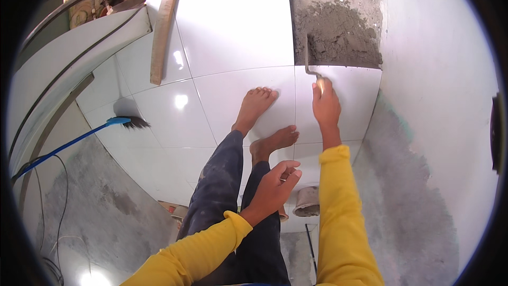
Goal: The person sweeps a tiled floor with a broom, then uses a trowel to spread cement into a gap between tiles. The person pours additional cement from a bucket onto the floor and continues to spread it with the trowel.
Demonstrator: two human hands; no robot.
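Observation:
My right hand [327, 107] is closed round the wooden handle of a trowel [307, 55]. Its narrow grey blade, seen almost edge-on, reaches over the near left part of a patch of wet grey mortar [341, 32]. This patch fills an untiled gap between a large white floor tile [235, 18] and the wall. My left hand [272, 188] hangs in front of my knee, fingers loosely bent and thumb apart, with nothing visible in it. Both my bare feet stand on the glossy white tiles [233, 95].
A wooden batten [165, 32] lies across the tiles at the far left. Left of my feet is a blue-handled broom [79, 144]. A mortar-stained bucket [307, 201] stands behind my feet. The white wall [439, 37] borders the right side, and cables [66, 196] hang at left.

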